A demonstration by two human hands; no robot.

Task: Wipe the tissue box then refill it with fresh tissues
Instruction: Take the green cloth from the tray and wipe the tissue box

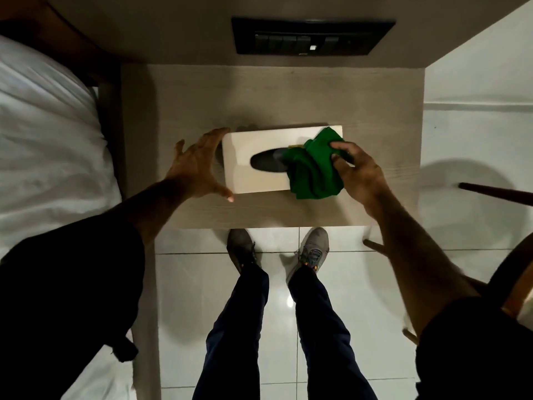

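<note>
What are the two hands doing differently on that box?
The right hand is closed on a green cloth and presses it on the tissue box; the left hand is open and holds nothing. The right hand lies over the box's right end; the left hand spreads at its left end. Both reach over the bedside table.

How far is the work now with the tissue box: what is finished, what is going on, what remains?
Nothing looks finished yet. In hand: the right hand presses a green cloth on the right end of the tissue box, while the open left hand is at its left end. Left: the refill; the slot looks dark, and no fresh tissues are visible.
</note>
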